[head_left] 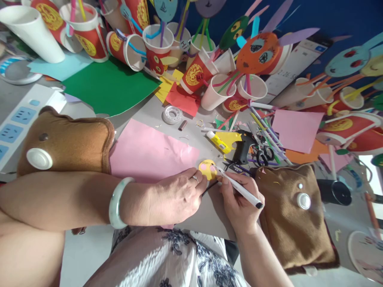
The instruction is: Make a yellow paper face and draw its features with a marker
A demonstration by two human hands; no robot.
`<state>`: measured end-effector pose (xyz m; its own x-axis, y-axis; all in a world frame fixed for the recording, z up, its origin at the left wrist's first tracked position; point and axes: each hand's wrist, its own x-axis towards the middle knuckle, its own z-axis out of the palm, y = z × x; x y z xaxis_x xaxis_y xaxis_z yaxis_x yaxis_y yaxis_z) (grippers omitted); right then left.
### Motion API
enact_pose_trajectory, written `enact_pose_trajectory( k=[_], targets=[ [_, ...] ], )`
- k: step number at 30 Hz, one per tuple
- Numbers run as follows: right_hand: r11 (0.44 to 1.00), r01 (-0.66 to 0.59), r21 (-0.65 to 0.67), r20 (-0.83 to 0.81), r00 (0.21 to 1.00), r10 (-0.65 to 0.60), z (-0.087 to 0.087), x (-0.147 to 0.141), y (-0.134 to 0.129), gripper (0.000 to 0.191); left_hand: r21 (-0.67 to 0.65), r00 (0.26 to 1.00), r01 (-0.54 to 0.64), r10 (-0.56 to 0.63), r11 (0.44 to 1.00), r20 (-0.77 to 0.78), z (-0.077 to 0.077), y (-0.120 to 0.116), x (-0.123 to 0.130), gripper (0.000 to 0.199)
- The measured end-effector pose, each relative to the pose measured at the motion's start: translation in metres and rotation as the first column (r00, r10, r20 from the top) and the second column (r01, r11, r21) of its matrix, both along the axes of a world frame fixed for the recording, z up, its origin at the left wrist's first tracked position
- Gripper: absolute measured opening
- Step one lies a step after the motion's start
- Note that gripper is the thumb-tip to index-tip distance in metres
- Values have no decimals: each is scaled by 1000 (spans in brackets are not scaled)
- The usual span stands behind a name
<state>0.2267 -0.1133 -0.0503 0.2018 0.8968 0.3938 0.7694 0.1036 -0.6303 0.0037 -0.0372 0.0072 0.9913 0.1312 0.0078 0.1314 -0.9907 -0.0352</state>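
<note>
A small yellow paper disc (204, 165) with pink patches and dark drawn lines lies at the table's front, just right of a large pink paper sheet (146, 153). The fingers of my left hand (176, 195) are closed on the disc's lower left edge. In my right hand (241, 199) is a white marker pen (242, 189), gripped like a writing tool. Its tip meets the disc's right side or hovers just above it; I cannot tell which. Behind the disc lie a yellow glue stick (220, 142) and a black-handled glue gun (243, 147).
Brown cushions lie at left (74, 143) and right (293, 215). Decorated paper cups (158, 48) crowd the back, some topped with paper faces. Scissors (265, 153), a tape roll (172, 114), a green sheet (110, 85) and a power strip (26, 115) are also here.
</note>
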Motion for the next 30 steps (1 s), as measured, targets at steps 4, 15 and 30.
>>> enact_pose_trajectory(
  k=[4,15,30],
  targets=[
    [1000,9,-9,8,1000,-9,0,-1,1,10,15,1000,-19,19,1000,23,-1,-1,1,42],
    [999,35,-28,12,999,-35,2,-1,-1,10,56,999,-26,24,998,38,0,-2,-1,39],
    [999,36,-12,9,999,-36,-1,-1,0,12,41,998,-31,29,999,52,-2,-3,-3,35]
  ],
)
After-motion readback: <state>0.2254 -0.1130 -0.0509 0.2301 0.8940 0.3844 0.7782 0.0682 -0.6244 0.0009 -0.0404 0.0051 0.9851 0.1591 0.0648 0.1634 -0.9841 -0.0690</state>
